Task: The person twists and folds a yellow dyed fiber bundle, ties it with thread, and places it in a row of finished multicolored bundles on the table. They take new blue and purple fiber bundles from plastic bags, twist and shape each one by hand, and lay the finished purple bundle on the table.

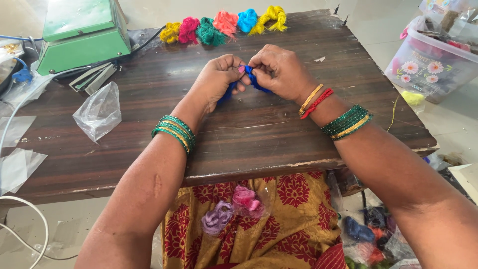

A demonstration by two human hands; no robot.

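Hands (pixel 219 77) (pixel 279 72) pinch blue yarn (pixel 256 79) mid-table (pixel 249 134), edges well apart.

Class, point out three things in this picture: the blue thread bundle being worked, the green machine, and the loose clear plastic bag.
blue thread bundle (pixel 257 81), head view, on the strands between both hands.
green machine (pixel 79 37), head view, on its sloping top.
clear plastic bag (pixel 99 110), head view, on its crumpled middle.

A home craft workplace — a low wooden table (pixel 259 134), thread bundles (pixel 224 24), green sealing machine (pixel 79 35), plastic pouches (pixel 98 110).
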